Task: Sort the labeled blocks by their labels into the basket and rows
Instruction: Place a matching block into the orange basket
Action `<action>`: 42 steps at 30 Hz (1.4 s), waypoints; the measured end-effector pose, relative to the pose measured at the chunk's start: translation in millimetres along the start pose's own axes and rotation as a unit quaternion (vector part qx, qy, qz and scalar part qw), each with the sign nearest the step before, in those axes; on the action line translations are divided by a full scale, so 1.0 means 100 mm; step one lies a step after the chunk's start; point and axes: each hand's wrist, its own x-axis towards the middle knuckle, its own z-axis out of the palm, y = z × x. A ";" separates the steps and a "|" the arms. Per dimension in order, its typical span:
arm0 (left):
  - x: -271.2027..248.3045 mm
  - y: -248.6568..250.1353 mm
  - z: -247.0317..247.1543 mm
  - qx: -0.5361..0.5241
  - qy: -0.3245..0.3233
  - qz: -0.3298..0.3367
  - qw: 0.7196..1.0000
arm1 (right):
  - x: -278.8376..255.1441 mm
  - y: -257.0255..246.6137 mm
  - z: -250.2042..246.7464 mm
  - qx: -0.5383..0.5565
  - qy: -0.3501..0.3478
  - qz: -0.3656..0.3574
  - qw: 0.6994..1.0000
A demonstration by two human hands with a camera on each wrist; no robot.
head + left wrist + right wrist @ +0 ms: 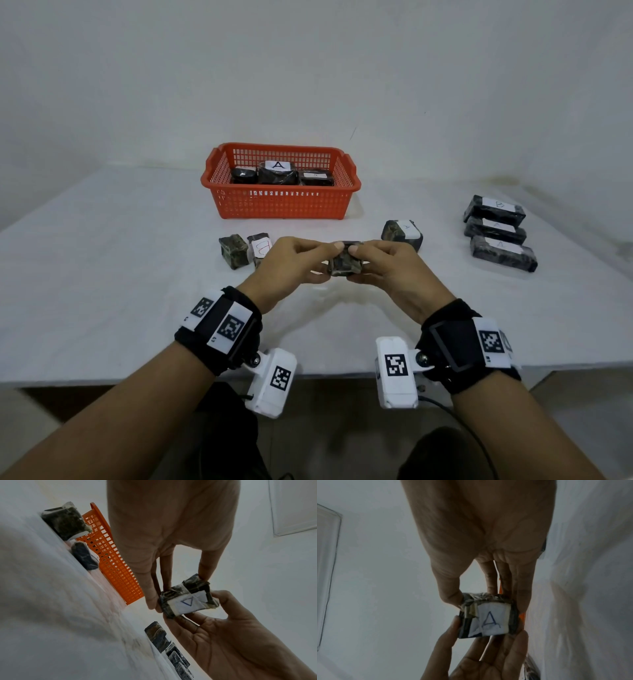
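Both hands hold one small camouflage-wrapped block (pixel 345 263) above the table's front middle. My left hand (pixel 323 261) pinches its left side and my right hand (pixel 359 266) pinches its right side. The block's white label, marked A in blue, faces down toward me and shows in the right wrist view (pixel 491 620) and the left wrist view (pixel 188 601). The orange basket (pixel 281 204) stands behind the hands with three dark blocks inside, the middle one (pixel 278 171) labelled A. Three long dark blocks (pixel 495 230) lie in a row at the far right.
Two small blocks lie left of the hands: a camouflage one (pixel 233 251) and one with a red-marked label (pixel 259 247). Another block labelled A (pixel 402 233) sits right of the hands. The table's front edge (pixel 137 380) runs below my wrists.
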 end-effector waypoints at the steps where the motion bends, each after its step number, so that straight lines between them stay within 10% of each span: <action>1: 0.00 0.00 0.00 0.000 0.010 0.003 1.000 | 0.00 -0.01 0.00 0.005 -0.009 0.006 1.000; 34: 0.03 0.14 -0.09 -0.175 -0.044 -0.112 0.977 | 0.08 -0.14 -0.02 -0.048 -0.009 -0.032 0.998; 42: 0.24 0.13 -0.23 -0.049 0.096 -0.002 0.994 | 0.30 -0.28 0.01 -0.056 0.031 0.017 0.998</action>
